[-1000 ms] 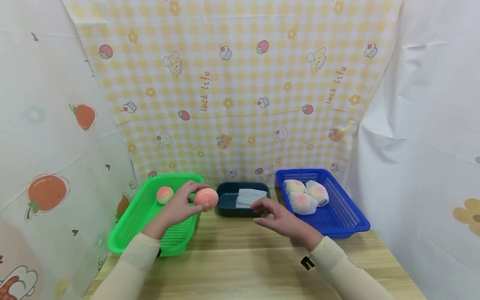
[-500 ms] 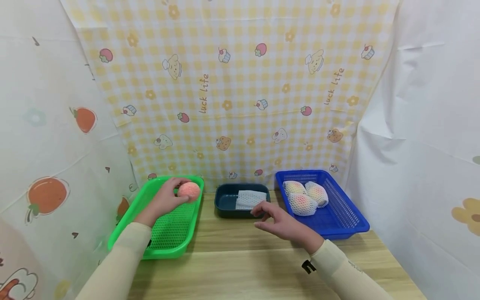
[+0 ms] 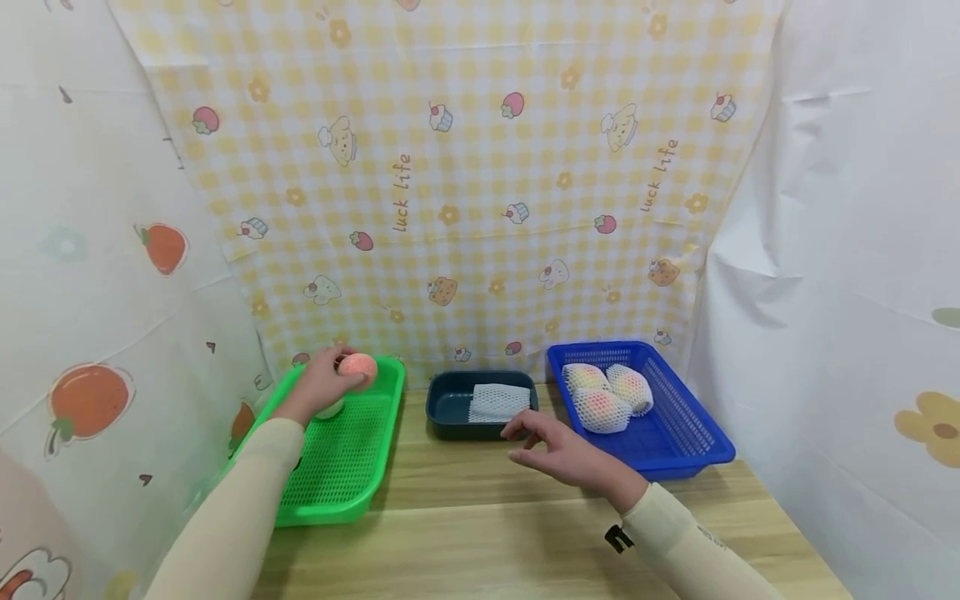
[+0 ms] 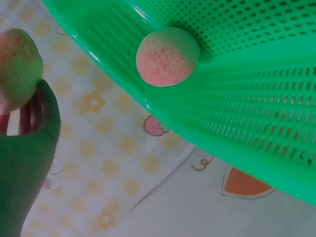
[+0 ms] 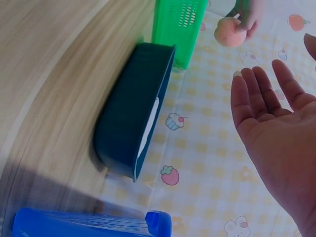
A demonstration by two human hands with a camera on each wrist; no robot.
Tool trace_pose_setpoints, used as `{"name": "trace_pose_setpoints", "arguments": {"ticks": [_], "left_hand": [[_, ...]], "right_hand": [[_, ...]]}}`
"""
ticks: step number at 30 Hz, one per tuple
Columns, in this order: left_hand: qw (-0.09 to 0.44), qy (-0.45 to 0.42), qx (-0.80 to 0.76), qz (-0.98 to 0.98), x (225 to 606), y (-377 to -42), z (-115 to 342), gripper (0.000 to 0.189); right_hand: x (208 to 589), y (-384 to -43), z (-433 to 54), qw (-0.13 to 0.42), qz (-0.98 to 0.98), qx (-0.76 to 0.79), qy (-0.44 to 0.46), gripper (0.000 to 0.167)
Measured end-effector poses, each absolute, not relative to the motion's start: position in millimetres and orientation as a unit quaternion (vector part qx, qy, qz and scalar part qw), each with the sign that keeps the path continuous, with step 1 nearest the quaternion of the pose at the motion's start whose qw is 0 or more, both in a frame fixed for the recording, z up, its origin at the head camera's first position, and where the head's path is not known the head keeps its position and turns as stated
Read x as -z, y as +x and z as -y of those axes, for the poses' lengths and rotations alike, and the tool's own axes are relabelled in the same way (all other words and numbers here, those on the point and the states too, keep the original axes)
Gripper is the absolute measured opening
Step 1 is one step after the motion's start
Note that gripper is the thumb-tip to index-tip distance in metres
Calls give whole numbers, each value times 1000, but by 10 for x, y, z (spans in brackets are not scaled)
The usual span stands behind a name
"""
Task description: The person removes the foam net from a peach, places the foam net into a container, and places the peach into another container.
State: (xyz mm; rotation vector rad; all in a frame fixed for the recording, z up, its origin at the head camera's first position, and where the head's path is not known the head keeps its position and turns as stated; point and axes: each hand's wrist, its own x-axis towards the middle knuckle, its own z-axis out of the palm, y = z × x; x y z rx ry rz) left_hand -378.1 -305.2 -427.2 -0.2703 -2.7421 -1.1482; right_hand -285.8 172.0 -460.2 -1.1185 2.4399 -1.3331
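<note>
My left hand [image 3: 324, 387] grips a pink peach [image 3: 358, 370] above the back of the green basket [image 3: 337, 492]. A second peach [image 4: 168, 57] lies inside that basket, mostly covered by the left hand in the head view. My right hand [image 3: 562, 450] hovers empty in front of the dark teal bin [image 3: 448, 408], its fingers loosely bent. In that bin lies a white foam net sleeve [image 3: 501, 403].
To the right stands a blue basket [image 3: 652, 446] with three net-wrapped peaches [image 3: 606, 410] inside. A wooden table [image 3: 465, 542] carries all the containers, and a checked cloth [image 3: 480, 183] hangs behind them.
The left hand has carried its peach leftward and back, from beside the teal bin to over the green basket. The right hand has stayed nearly still.
</note>
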Motion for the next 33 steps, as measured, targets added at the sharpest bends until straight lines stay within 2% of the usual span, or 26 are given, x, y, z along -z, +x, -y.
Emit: {"name": "trace_pose_setpoints", "arguments": {"ticks": [8,22,28,33], "left_hand": [[117,-7,367,923,4363,-3953,3139,75],[114,38,349,930,4356,-4192,3230,72],[118,18,344,931,4494,-4263,3191,65],[93,21,349,932,4680,-4343,3181,65]], "right_hand": [[4599,-2848,-1704,80,-818,437,-365,25],[4669,-2862,-1685,65,-806,434,-396,21],[4684,-2854,-1717,77,-816,431,-377,23],[4719,-2849,-1759,77,-816,432,-376,26]]}}
